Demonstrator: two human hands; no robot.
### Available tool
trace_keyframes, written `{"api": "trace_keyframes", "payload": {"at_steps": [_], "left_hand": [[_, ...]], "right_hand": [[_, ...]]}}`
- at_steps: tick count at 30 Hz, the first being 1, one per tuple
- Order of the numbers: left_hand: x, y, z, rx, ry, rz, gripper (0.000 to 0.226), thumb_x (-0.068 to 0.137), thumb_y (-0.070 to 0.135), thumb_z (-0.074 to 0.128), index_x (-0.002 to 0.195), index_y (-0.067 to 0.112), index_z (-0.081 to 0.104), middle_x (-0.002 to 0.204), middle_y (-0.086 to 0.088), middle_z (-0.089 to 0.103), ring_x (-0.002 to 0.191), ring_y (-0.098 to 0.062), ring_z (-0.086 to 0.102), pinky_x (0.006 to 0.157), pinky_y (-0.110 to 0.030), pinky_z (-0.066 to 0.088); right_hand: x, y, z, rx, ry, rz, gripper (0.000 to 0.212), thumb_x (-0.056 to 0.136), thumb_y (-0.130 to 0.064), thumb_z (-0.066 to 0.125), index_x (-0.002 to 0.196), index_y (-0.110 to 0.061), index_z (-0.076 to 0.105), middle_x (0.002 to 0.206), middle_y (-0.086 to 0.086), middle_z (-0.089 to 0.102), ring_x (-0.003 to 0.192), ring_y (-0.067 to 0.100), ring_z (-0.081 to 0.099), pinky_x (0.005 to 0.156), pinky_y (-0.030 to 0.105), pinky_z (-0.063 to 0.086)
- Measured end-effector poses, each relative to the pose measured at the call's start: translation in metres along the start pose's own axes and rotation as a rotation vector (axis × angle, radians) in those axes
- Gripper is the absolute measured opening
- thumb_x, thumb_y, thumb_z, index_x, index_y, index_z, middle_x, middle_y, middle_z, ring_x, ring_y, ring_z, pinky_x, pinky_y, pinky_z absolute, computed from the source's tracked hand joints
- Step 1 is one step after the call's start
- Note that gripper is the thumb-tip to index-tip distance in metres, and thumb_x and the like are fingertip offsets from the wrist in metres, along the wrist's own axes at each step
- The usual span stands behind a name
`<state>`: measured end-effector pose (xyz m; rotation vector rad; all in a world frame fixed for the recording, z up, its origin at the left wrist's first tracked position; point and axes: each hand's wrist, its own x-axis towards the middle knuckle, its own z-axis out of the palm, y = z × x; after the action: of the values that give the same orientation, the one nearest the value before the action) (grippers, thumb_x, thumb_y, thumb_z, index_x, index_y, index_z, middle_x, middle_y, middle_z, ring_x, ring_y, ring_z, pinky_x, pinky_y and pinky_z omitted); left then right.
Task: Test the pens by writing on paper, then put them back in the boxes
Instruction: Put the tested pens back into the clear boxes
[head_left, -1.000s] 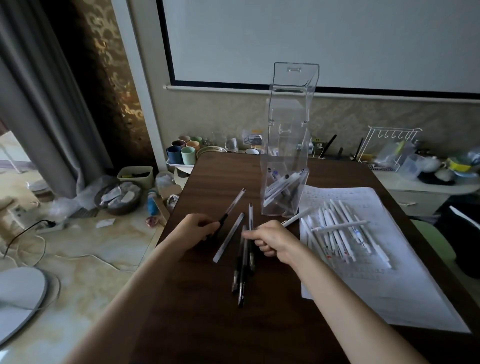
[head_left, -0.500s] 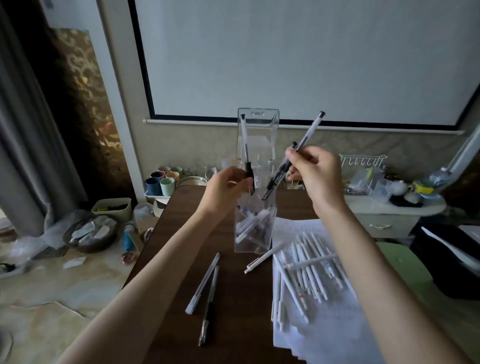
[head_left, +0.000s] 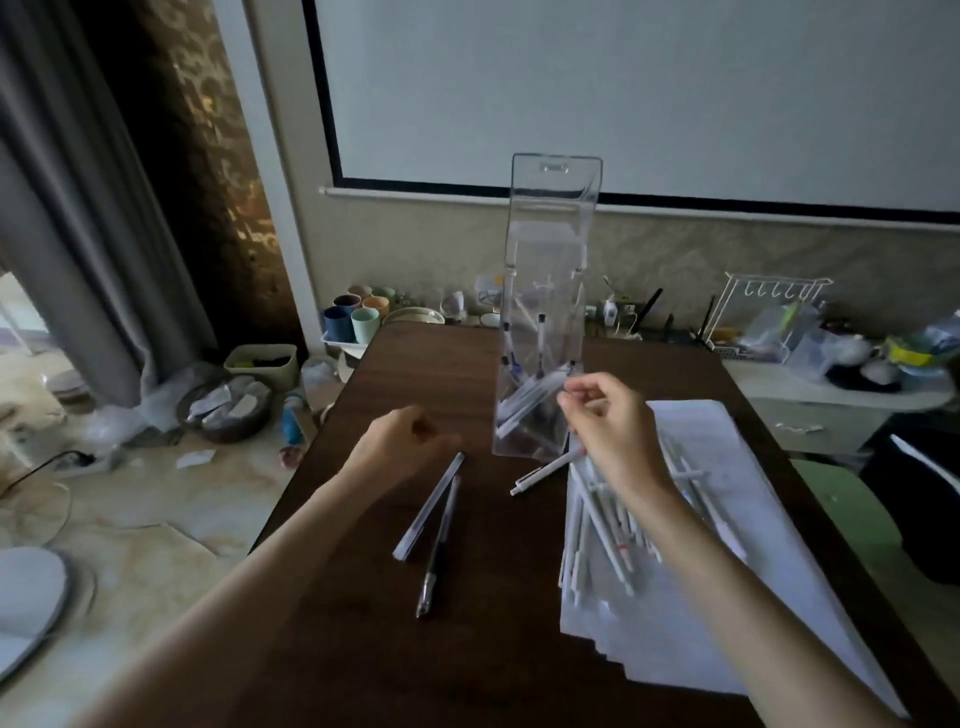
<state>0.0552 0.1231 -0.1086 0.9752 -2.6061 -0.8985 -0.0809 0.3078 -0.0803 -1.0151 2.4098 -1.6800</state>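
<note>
- Centrally, a clear plastic pen box (head_left: 545, 249) stands upright on the dark worktop (head_left: 363, 649), with several pens (head_left: 524, 400) leaning inside it.
- Right hand (head_left: 610, 421) hovers just in front of the box, fingers loosely curled and empty.
- Left hand (head_left: 408, 441) hangs over the worktop, fingers curled in (blurred), nothing visible in them.
- Clear-barrelled pen (head_left: 431, 504) and black pen (head_left: 439, 551) lie side by side.
- White pen (head_left: 545, 470) lies by the box foot.
- Heap of white pens (head_left: 597, 525) rests on the paper (head_left: 727, 545).
</note>
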Motion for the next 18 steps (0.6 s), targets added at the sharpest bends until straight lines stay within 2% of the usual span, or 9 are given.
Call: {"api": "trace_keyframes", "payload": {"at_steps": [1, 3, 6, 9, 12, 14, 16, 18], "left_hand": [[-0.005, -0.012, 0.004, 0.041, -0.063, -0.043, 0.034, 0.077, 0.050, 0.069, 0.090, 0.019, 0.061, 0.088, 0.005, 0.062, 0.081, -0.013, 0.059, 0.070, -0.028, 0.050], [-0.016, -0.027, 0.009, 0.097, -0.151, -0.067, 0.035, 0.073, 0.052, 0.071, 0.085, 0.022, 0.059, 0.086, 0.006, 0.060, 0.077, -0.011, 0.058, 0.068, -0.030, 0.050], [-0.026, -0.037, 0.009, 0.169, -0.187, -0.069, 0.023, 0.077, 0.042, 0.073, 0.073, 0.026, 0.057, 0.079, 0.006, 0.061, 0.071, -0.009, 0.058, 0.059, -0.026, 0.046], [-0.030, -0.045, 0.005, 0.230, -0.142, -0.101, 0.021, 0.081, 0.029, 0.069, 0.065, 0.022, 0.058, 0.072, 0.004, 0.063, 0.071, -0.013, 0.061, 0.061, -0.029, 0.048], [-0.033, -0.051, -0.003, 0.164, -0.173, -0.102, 0.025, 0.086, 0.024, 0.064, 0.063, 0.015, 0.062, 0.058, 0.003, 0.061, 0.056, -0.008, 0.059, 0.052, -0.022, 0.044], [-0.034, -0.047, -0.008, -0.059, -0.140, -0.094, 0.025, 0.090, 0.021, 0.061, 0.069, 0.007, 0.061, 0.050, 0.002, 0.060, 0.043, -0.008, 0.056, 0.046, -0.019, 0.044], [-0.035, -0.034, -0.015, -0.291, -0.056, -0.036, 0.019, 0.091, 0.016, 0.059, 0.076, 0.005, 0.058, 0.050, -0.001, 0.062, 0.044, -0.009, 0.060, 0.046, -0.020, 0.048], [-0.032, -0.010, -0.025, -0.460, -0.018, 0.047, 0.011, 0.092, 0.013, 0.057, 0.084, 0.005, 0.056, 0.057, -0.004, 0.064, 0.051, -0.013, 0.064, 0.050, -0.023, 0.052]], "right_hand": [[-0.013, 0.003, 0.008, -0.027, -0.066, 0.002, 0.002, 0.087, -0.013, 0.065, 0.087, -0.014, 0.063, 0.073, -0.008, 0.059, 0.067, 0.005, 0.056, 0.060, 0.013, 0.042], [-0.035, 0.006, 0.027, -0.084, -0.263, 0.045, 0.011, 0.087, -0.023, 0.066, 0.083, -0.012, 0.063, 0.072, -0.006, 0.059, 0.066, 0.003, 0.055, 0.059, 0.013, 0.040], [-0.056, 0.004, 0.060, -0.229, -0.466, 0.141, 0.025, 0.084, -0.043, 0.066, 0.083, -0.018, 0.063, 0.073, -0.006, 0.059, 0.071, 0.009, 0.058, 0.064, 0.025, 0.044], [-0.066, -0.006, 0.088, -0.444, -0.513, 0.212, 0.035, 0.081, -0.056, 0.063, 0.084, -0.021, 0.056, 0.083, -0.004, 0.061, 0.083, 0.017, 0.061, 0.066, 0.030, 0.042], [-0.066, -0.015, 0.104, -0.628, -0.502, 0.224, 0.033, 0.087, -0.043, 0.059, 0.101, -0.013, 0.057, 0.106, 0.005, 0.064, 0.100, 0.026, 0.061, 0.074, 0.032, 0.042], [-0.061, -0.018, 0.102, -0.582, -0.527, 0.282, 0.027, 0.086, -0.035, 0.059, 0.097, -0.010, 0.059, 0.103, 0.007, 0.064, 0.099, 0.028, 0.062, 0.071, 0.031, 0.042], [-0.054, -0.018, 0.088, -0.388, -0.521, 0.319, 0.023, 0.084, -0.033, 0.062, 0.079, -0.010, 0.060, 0.083, 0.008, 0.064, 0.082, 0.026, 0.065, 0.066, 0.032, 0.043], [-0.045, -0.019, 0.064, -0.141, -0.410, 0.289, 0.023, 0.087, -0.027, 0.062, 0.076, -0.007, 0.060, 0.069, 0.007, 0.061, 0.062, 0.020, 0.060, 0.060, 0.034, 0.046]]}}
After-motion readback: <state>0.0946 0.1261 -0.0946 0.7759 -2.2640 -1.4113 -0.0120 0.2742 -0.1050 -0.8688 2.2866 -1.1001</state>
